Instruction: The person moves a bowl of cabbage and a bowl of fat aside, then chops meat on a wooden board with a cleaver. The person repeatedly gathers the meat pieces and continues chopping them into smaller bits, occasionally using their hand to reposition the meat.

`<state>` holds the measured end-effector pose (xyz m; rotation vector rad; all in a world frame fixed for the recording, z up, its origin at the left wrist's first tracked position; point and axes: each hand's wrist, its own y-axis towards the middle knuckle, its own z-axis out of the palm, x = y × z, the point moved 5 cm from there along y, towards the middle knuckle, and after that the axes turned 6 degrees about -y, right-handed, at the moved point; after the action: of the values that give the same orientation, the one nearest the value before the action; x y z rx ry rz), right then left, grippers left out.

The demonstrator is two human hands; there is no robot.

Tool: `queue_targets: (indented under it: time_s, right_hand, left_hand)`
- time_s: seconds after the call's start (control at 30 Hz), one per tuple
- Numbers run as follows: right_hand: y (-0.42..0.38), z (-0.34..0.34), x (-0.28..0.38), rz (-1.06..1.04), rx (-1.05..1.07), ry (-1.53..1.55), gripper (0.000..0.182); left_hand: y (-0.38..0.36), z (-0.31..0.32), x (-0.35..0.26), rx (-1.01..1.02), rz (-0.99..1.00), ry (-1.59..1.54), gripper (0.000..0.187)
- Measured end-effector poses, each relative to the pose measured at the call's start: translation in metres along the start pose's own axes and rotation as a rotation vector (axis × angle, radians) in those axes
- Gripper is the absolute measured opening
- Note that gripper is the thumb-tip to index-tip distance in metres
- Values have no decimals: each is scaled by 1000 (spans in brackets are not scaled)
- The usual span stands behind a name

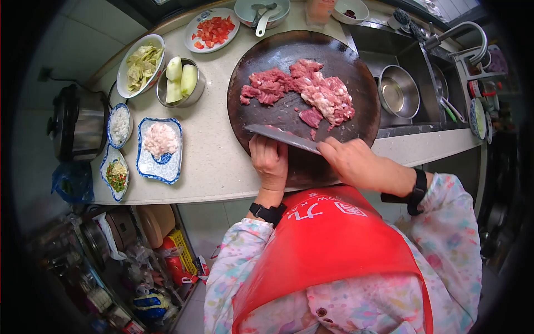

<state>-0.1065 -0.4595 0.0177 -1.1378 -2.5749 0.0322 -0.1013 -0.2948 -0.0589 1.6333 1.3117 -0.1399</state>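
Observation:
My right hand (351,161) is wrapped round the handle of a knife (286,137), whose blade points left across the near part of a round dark chopping board (256,55). Just under the blade, near its tip end, is my left hand (268,158), with its fingers bent and partly hidden by the blade. Whether it holds anything cannot be made out. Beyond the knife lies chopped raw meat: a red heap (268,86) on the left and a paler, fattier heap (328,97) on the right. A small red piece (311,117) sits near the blade.
Left of the board are a metal bowl (194,98) of peeled vegetables, a bowl of slices (142,67), a blue-rimmed dish of pale mince (161,140) and two small dishes. A plate of diced red pieces (213,31) stands behind. A sink (378,47) holds a metal basin (398,92).

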Motion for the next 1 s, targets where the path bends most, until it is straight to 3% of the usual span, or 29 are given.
queue_targets:
  time_s: [0.23,0.37,0.5,0.6,0.8,0.93,1.0]
  right_hand:
    - [63,4,-4,25,-78,146,16]
    - [50,1,-22,201,-203,189,9]
    - [28,-3,-7,132,-184,196,11]
    - [19,-1,8,0,-129,71,25]
    - [-5,-5,8,5,-20,-30,24]
    - [23,6,10,-40,-35,-65,21]
    - [50,15,16,-46,-7,-29,28]
  left_hand:
    - [-2,1,4,41,-3,-21,23]
    - [-2,-1,5,-61,-77,17,23]
    - [-6,1,8,-60,-31,-14,22]
    - [-2,-3,3,-16,1,2,23]
    - [-1,-3,6,-4,-42,-7,28]
    - [2,-1,3,-7,25,0,30]
    - [3,0,5,-9,34,17,31]
